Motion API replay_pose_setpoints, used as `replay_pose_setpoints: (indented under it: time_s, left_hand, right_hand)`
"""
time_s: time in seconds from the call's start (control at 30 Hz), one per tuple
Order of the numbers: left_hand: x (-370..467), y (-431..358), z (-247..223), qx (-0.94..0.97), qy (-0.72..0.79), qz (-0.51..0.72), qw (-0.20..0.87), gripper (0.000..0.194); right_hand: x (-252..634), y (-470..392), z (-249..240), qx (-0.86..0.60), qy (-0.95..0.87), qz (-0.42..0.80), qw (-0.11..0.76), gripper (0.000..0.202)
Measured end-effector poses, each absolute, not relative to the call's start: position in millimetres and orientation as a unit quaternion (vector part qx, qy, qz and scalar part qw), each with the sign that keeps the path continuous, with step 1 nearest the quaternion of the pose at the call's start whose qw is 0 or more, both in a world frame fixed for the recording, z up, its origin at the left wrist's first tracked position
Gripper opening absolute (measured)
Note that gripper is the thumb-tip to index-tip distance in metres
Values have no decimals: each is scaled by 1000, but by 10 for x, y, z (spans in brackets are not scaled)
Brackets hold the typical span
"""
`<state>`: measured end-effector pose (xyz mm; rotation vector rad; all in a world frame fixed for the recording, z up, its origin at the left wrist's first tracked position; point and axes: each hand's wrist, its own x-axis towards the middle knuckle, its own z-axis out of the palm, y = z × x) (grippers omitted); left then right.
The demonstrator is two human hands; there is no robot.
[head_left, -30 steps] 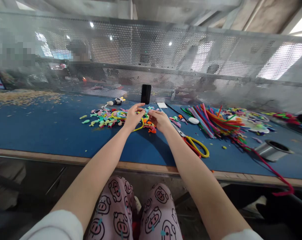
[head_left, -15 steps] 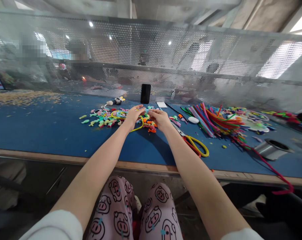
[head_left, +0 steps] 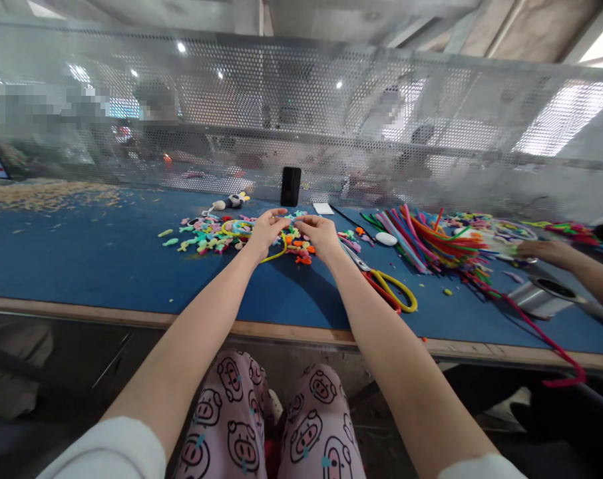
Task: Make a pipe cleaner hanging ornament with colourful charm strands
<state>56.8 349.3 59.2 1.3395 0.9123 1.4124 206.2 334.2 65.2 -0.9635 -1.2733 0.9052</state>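
My left hand (head_left: pixel 267 233) and my right hand (head_left: pixel 319 234) meet fingertip to fingertip above a pile of short, twisted fuzzy pipe-cleaner pieces (head_left: pixel 201 234). Both hands are closed in a pinch. A hint of pale blue shows between the fingertips, too small to make out against the pile. A yellow pipe cleaner (head_left: pixel 279 255) curves out beside my left hand. Scissors (head_left: pixel 394 291) with yellow and red handles lie by my right forearm, blades toward the pile.
A phone (head_left: pixel 290 186) stands behind the pile, near a small plush-like figure (head_left: pixel 234 200). To the right are a white oval object (head_left: pixel 386 239), a bundle of long pipe cleaners (head_left: pixel 421 236) and a metal spool (head_left: pixel 544 297). A co-worker's hand (head_left: pixel 536 251) reaches in from the right.
A co-worker's hand and forearm have come into view at the right. My fingertips have shifted slightly; my arms stay nearly in place.
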Motion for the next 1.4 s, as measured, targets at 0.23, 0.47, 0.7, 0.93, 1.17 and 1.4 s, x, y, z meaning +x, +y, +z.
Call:
replay_pose_setpoints:
  time_s: [0.23,0.47,0.7,0.93,1.17,1.4]
  left_hand:
    - [575,3494,568,523,402,574,485,31]
    - [586,3581,522,520,382,583,494,28]
    - [567,3528,532,631,328,589,384,24]
    - [465,3406,583,789,321,522,32,25]
    - [446,3396,572,810,315,494,-16,19]
    - [547,3441,575,633,313,608,362,32]
  right_hand:
    - [2044,3296,680,-440,-567,378,584,9]
    - [2028,3293,663,-447,-555,399,577,9]
    - [2050,3317,658,-427,-467,495,595,17]
    - [2061,3314,672,-418,-436,533,593,24]
    - [2082,3332,673,-402,-448,544,584,22]
    - [2081,3294,696,-362,-462,557,587,34]
